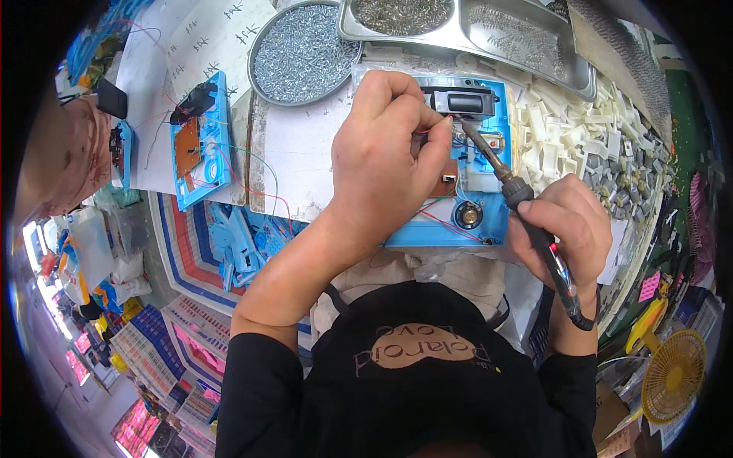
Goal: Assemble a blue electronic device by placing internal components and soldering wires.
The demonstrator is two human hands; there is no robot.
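My right hand (569,229) is wrapped round a soldering iron (521,192) with a black handle and metal barrel. The iron's tip points up and left, close to a black part (464,101) at the top of a blue plastic housing (450,236). Over the housing's left side, my left hand (393,149) pinches near that tip. What its fingertips hold is too small to make out, though a bit of red wire shows beside them. Inside the housing sit a brown circuit board (445,182), a round speaker (467,214) and thin red and green wires.
A round tray (253,62) of small screws and a divided metal tray (458,37) of small parts stand behind. White plastic pieces (561,130) lie heaped at right. Another wired blue housing (221,145) lies left, near a person's arm (65,153). A yellow fan (673,375) is lower right.
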